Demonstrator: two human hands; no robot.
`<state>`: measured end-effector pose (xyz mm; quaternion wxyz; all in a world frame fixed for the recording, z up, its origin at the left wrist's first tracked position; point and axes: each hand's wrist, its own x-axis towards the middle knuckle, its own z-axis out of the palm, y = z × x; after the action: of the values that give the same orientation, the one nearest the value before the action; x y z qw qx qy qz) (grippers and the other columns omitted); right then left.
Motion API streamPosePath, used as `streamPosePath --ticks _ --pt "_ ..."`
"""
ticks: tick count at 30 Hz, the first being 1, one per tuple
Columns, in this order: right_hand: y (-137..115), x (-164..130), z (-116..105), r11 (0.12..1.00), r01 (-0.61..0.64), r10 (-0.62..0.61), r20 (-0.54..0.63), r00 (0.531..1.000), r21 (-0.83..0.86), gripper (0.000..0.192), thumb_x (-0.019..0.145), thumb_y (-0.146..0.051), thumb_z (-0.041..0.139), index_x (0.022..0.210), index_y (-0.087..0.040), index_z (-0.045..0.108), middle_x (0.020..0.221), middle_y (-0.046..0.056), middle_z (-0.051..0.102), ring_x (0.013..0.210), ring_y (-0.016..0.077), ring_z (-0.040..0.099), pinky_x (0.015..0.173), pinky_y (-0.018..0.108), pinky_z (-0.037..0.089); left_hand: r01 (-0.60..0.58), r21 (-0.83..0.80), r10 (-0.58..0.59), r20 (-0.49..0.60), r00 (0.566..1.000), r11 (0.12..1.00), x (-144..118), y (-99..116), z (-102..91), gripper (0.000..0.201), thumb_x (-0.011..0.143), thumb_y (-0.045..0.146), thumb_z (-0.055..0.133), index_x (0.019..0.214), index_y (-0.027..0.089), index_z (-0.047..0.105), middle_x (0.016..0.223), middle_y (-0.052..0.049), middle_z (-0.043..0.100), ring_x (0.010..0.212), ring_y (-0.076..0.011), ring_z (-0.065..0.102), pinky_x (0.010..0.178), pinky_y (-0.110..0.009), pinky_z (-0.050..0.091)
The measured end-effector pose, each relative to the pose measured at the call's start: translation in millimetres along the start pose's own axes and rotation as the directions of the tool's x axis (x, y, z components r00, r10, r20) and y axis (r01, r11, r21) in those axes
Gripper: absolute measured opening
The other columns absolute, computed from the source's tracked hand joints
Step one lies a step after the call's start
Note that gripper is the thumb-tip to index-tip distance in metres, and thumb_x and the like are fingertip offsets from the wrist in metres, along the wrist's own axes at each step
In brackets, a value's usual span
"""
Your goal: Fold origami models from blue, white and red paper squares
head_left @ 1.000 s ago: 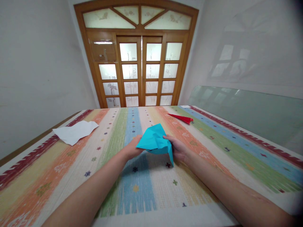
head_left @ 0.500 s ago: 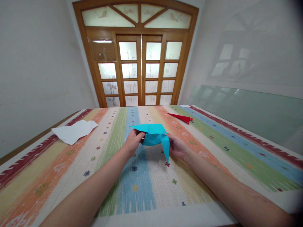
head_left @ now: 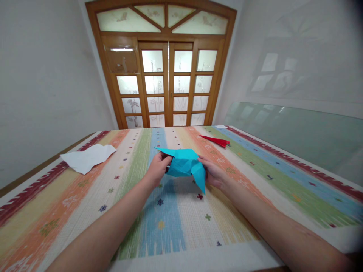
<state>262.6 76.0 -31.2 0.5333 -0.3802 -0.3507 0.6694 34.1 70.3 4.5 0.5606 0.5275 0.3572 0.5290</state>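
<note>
Above the striped tablecloth (head_left: 85,196), the folded blue paper (head_left: 184,164) is pinched between the closed left hand (head_left: 157,170) and right hand (head_left: 212,173); its hanging flap is best creased gently, edges aligned.

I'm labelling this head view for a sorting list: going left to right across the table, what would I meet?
White paper → left hand → blue paper, held by both hands → right hand → red paper, farther back on the striped cloth.
</note>
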Motion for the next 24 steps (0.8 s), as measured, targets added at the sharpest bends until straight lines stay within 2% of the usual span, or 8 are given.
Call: streamPosePath --ticks 6,10,17,20,24 --pt "0 6 -8 0.997 0.075 -0.078 -0.074 0.994 -0.036 0.018 0.088 -0.03 0.068 0.106 -0.029 0.065 0.105 0.002 0.077 0.095 0.0236 0.073 0.085 0.039 0.06 -0.031 0.108 0.037 -0.055 0.998 0.994 5 -3 -5.9 0.024 0.078 0.031 0.063 0.099 0.019 0.065 0.076 -0.002 0.064 0.065 -0.0143 0.055 0.057 -0.023 0.041" --pt "3 10 -12 0.994 0.095 -0.099 -0.069 0.993 -0.063 0.024 0.088 -0.035 0.069 0.111 -0.03 0.065 0.113 0.004 0.075 0.1 0.0257 0.072 0.087 0.043 0.06 0.045 0.112 -0.037 -0.075 0.997 0.993 7 -6 -8.7 0.021 0.077 0.03 0.062 0.095 0.019 0.064 0.069 0.001 0.059 0.059 -0.0124 0.05 0.055 -0.022 0.037" --pt "0 11 -15 0.979 0.164 -0.173 -0.065 0.983 -0.124 0.033 0.083 -0.039 0.074 0.113 -0.03 0.065 0.116 0.004 0.074 0.103 0.026 0.071 0.088 0.041 0.06 0.213 0.089 -0.207 -0.076 0.975 0.973 10 -11 -17.8 0.015 0.075 0.03 0.064 0.082 0.021 0.054 0.061 0.005 0.049 0.051 -0.0102 0.046 0.048 -0.02 0.031" --pt "-1 11 -17 0.966 0.201 -0.215 -0.073 0.974 -0.162 0.036 0.081 -0.042 0.076 0.113 -0.029 0.066 0.115 0.006 0.074 0.1 0.0259 0.07 0.086 0.041 0.06 0.269 0.062 -0.266 -0.053 0.963 0.961 11 -9 -22.0 0.019 0.075 0.033 0.066 0.081 0.021 0.052 0.063 0.004 0.051 0.052 -0.011 0.05 0.047 -0.02 0.032" --pt "0 12 -20 0.94 0.255 -0.277 -0.076 0.958 -0.225 0.039 0.079 -0.047 0.077 0.112 -0.028 0.068 0.114 0.004 0.075 0.096 0.0243 0.07 0.082 0.037 0.058 0.272 0.039 -0.269 -0.068 0.961 0.961 12 -9 -23.8 0.019 0.077 0.032 0.065 0.084 0.021 0.052 0.066 0.004 0.053 0.052 -0.0104 0.051 0.046 -0.02 0.033"
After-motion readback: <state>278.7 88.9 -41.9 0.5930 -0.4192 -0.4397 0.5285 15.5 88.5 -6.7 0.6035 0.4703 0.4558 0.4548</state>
